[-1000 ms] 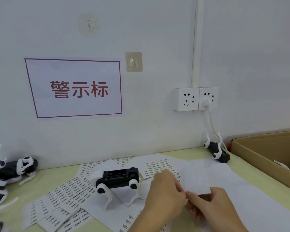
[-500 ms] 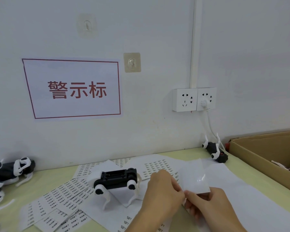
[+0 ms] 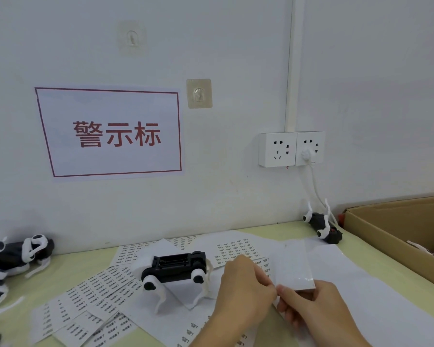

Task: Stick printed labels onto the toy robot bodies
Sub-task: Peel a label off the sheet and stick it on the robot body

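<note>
A black toy robot body with white legs [image 3: 174, 269] stands on the green table among sheets of printed labels [image 3: 103, 291]. To its right, my two hands meet over the sheets. My right hand [image 3: 316, 309] holds the lower edge of a glossy white label sheet [image 3: 295, 265], which stands tilted up. My left hand [image 3: 243, 289] pinches at that sheet's lower left corner, fingertips against the right hand's. What lies between the fingertips is hidden.
Another toy robot [image 3: 322, 226] lies by the wall under the sockets [image 3: 291, 149]. More robots [image 3: 20, 251] are piled at the left edge. An open cardboard box [image 3: 396, 236] sits at the right. Large white paper [image 3: 376, 284] covers the table's right side.
Both hands stayed together at the sheet's lower corner. The held sheet has tilted slightly. The view shifted a little.
</note>
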Motion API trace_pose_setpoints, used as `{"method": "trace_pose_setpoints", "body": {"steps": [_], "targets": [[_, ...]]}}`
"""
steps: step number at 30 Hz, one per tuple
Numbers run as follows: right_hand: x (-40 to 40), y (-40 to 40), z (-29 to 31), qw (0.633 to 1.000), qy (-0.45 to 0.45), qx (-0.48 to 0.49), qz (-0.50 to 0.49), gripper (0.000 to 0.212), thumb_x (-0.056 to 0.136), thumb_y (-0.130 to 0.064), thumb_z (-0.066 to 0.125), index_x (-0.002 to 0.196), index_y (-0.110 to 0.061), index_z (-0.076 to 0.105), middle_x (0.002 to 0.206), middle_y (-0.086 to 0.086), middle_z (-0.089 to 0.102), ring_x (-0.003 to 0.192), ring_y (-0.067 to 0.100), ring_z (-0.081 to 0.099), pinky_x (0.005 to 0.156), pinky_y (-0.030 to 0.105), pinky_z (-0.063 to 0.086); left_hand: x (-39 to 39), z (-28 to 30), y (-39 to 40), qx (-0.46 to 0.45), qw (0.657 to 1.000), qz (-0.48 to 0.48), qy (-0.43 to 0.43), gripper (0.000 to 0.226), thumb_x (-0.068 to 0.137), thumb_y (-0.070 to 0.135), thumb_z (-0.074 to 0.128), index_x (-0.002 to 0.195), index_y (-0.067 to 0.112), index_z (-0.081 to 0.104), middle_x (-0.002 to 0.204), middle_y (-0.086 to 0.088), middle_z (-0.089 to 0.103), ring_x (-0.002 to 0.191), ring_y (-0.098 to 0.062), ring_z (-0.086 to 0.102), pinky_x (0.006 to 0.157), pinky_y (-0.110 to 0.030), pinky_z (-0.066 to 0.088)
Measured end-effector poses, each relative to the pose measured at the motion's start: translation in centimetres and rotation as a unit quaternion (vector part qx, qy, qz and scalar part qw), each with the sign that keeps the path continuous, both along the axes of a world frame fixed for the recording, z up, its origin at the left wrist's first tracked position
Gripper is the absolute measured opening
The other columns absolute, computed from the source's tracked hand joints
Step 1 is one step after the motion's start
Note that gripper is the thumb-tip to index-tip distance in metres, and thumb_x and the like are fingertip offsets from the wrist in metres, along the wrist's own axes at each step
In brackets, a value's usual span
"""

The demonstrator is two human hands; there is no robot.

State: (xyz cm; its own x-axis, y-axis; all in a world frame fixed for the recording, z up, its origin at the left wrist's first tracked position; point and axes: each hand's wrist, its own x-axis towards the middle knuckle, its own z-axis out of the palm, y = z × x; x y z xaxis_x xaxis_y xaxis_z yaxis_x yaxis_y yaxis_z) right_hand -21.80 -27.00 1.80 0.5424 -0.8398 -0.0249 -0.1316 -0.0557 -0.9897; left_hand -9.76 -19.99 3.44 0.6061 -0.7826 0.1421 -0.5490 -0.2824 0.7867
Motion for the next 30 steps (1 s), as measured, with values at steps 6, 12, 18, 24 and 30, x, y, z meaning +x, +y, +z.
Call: {"method": "trace_pose_setpoints", "body": {"steps": [6,12,18,24,30], "targets": [[-0.1,-0.1,-0.1,1.000,0.008,-0.014,0.007,0.032,0.088,-0.005,0.072,0.056,0.000,0.071,0.055,0.017,0.067,0.042,0.016,0.057,0.042,0.021,0.045,0.5,-0.1,0.1,-0.018,0.997,-0.007,0.072,0.010,0.080,0.006,0.069,0.075,0.009,0.078,0.072,-0.005,0.075,0.066,-0.015,0.071,0.066,-0.025,0.060],[-0.1,-0.3,-0.5,1.000,0.016,-0.009,0.008,0.028,0.089,-0.009,0.071,0.062,-0.010,0.077,0.065,0.019,0.071,0.051,0.020,0.062,0.057,0.032,0.051,1.6,0.3,0.6,-0.024,0.981,-0.046,0.187,0.008,0.083,-0.001,0.068,0.083,0.001,0.076,0.077,-0.011,0.076,0.062,-0.012,0.070,0.063,-0.023,0.059],[-0.1,-0.7,-0.5,0.999,0.030,-0.013,0.007,0.032,0.088,-0.012,0.071,0.056,-0.007,0.074,0.058,0.014,0.069,0.047,0.014,0.060,0.050,0.020,0.046,2.0,0.2,0.8,-0.030,0.981,-0.074,0.178,0.012,0.081,0.000,0.074,0.079,0.012,0.073,0.067,0.004,0.069,0.060,-0.009,0.065,0.063,-0.022,0.057],[-0.2,-0.7,-0.5,1.000,0.022,0.002,0.011,0.024,0.084,-0.011,0.074,0.061,-0.009,0.077,0.062,0.018,0.070,0.052,0.019,0.062,0.061,0.031,0.048,1.8,0.4,0.9,-0.030,0.981,-0.090,0.168,0.011,0.082,0.009,0.080,0.077,0.017,0.075,0.068,0.007,0.070,0.059,-0.005,0.063,0.065,-0.021,0.056],[-0.1,-0.8,-0.5,1.000,0.020,-0.005,0.017,0.022,0.082,-0.012,0.076,0.060,-0.010,0.077,0.062,0.017,0.071,0.050,0.017,0.063,0.055,0.024,0.049,1.7,0.5,0.9,-0.022,0.987,-0.088,0.136,0.019,0.081,0.006,0.076,0.069,0.021,0.076,0.067,0.004,0.072,0.060,-0.005,0.064,0.070,-0.027,0.059]]}}
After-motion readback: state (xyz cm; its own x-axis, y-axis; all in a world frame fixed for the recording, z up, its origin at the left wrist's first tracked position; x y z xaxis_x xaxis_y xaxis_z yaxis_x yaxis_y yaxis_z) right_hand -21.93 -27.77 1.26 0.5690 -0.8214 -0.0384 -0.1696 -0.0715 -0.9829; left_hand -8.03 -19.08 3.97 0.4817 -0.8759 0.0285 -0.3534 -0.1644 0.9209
